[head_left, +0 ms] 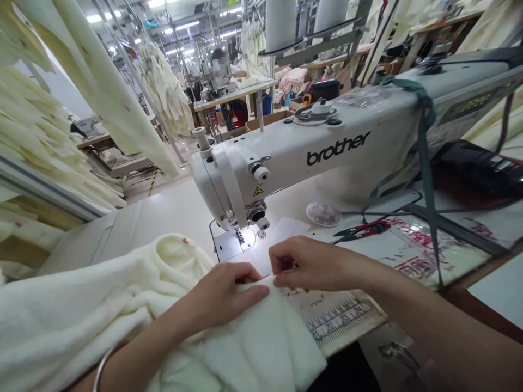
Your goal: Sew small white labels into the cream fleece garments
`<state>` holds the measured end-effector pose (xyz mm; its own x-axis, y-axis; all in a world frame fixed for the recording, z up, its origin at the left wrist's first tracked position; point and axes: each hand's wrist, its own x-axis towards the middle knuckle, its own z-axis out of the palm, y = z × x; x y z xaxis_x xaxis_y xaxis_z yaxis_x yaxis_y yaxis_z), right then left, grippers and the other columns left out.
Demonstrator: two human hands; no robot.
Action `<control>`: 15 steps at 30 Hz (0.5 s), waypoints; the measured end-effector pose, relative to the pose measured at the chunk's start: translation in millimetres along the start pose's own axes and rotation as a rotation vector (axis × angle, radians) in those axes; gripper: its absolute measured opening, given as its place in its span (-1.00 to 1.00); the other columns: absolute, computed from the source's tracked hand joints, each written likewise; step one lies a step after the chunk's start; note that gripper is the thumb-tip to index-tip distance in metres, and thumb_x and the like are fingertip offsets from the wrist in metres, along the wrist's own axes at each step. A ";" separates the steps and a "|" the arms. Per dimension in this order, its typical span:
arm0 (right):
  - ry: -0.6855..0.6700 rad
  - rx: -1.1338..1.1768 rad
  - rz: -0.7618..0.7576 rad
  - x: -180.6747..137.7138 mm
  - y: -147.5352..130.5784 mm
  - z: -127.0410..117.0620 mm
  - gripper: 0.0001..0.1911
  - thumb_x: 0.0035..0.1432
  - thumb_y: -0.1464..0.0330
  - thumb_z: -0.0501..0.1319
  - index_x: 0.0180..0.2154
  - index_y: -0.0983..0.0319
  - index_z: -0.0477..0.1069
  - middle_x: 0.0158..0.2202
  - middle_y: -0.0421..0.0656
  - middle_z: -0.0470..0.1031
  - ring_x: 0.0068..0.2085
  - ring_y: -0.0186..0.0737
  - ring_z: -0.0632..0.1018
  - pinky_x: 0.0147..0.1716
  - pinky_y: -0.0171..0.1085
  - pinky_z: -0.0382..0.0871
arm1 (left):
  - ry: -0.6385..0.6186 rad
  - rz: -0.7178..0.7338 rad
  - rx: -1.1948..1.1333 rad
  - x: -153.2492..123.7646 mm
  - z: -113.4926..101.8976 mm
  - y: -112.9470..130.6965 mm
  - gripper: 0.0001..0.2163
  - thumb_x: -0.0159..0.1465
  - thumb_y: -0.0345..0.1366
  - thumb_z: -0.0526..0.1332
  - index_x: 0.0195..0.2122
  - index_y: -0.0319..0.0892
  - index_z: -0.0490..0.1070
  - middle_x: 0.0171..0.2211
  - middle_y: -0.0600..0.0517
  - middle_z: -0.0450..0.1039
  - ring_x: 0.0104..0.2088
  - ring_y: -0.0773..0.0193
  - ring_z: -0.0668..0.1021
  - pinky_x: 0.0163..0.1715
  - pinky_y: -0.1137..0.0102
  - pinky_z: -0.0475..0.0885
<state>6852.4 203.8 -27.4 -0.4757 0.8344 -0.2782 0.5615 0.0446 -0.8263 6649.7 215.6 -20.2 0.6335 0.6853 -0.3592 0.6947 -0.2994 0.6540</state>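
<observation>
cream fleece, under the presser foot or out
Out. The cream fleece edge lies short of the presser foot, under the left hand and pinched by the right hand; the needle plate is bare.

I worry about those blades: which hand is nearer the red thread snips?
Right. The right hand pinches fabric just left of the snips; the left hand lies farther left, flat on the fabric.

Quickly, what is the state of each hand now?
Left hand: open, pressing flat on the cream fabric.
Right hand: closed, pinching its edge.
</observation>
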 end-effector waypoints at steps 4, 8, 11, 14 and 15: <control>-0.033 -0.015 0.010 -1.7 -3.1 -5.8 -0.92 -0.03 0.50 0.14 -0.51 0.24 0.29 -0.61 -0.29 0.37 -0.58 -0.42 0.40 -0.65 -0.49 0.16 | 0.028 -0.022 -0.040 2.3 3.2 4.0 -0.76 0.20 -0.12 0.15 -0.32 -0.17 0.48 -0.41 0.08 0.47 -0.38 0.31 0.43 -0.38 0.45 0.26; -0.038 0.021 0.021 -6.7 4.0 -5.7 -0.92 -0.01 0.51 0.10 -0.49 0.23 0.27 -0.57 -0.29 0.36 -0.57 -0.42 0.40 -0.64 -0.48 0.20 | 0.105 -0.015 -0.029 2.9 10.2 5.8 -0.80 0.20 -0.17 0.14 -0.37 -0.17 0.46 -0.44 0.09 0.46 -0.40 0.32 0.43 -0.37 0.45 0.26; -0.062 0.101 0.032 -11.3 8.3 -5.7 -0.95 0.03 0.47 0.11 -0.39 0.22 0.27 -0.48 -0.27 0.35 -0.51 -0.39 0.40 -0.61 -0.46 0.25 | 0.183 0.019 0.041 2.9 19.0 2.1 -0.83 0.20 -0.20 0.15 -0.36 -0.17 0.44 -0.46 0.10 0.45 -0.46 0.34 0.41 -0.34 0.42 0.27; -0.061 0.031 0.033 -15.6 6.5 -5.8 -0.71 0.02 0.37 0.24 -0.16 0.18 0.32 -0.37 -0.25 0.37 -0.39 -0.35 0.41 -0.48 -0.42 0.27 | 0.244 0.060 0.080 1.7 27.3 -2.7 -0.87 0.20 -0.23 0.15 -0.34 -0.15 0.43 -0.47 0.12 0.45 -0.51 0.37 0.38 -0.33 0.43 0.27; -0.049 -0.020 0.038 -16.5 5.4 -5.1 -0.67 0.01 0.34 0.27 -0.13 0.17 0.34 -0.36 -0.25 0.37 -0.36 -0.34 0.41 -0.43 -0.41 0.25 | 0.261 0.068 0.082 1.1 29.1 -3.5 -0.87 0.20 -0.23 0.16 -0.34 -0.15 0.43 -0.47 0.12 0.44 -0.52 0.38 0.37 -0.33 0.43 0.27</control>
<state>6866.7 193.0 -24.8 -0.4857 0.8081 -0.3332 0.5933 0.0248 -0.8046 6657.8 198.0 -42.3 0.5774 0.8067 -0.1257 0.6857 -0.3956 0.6109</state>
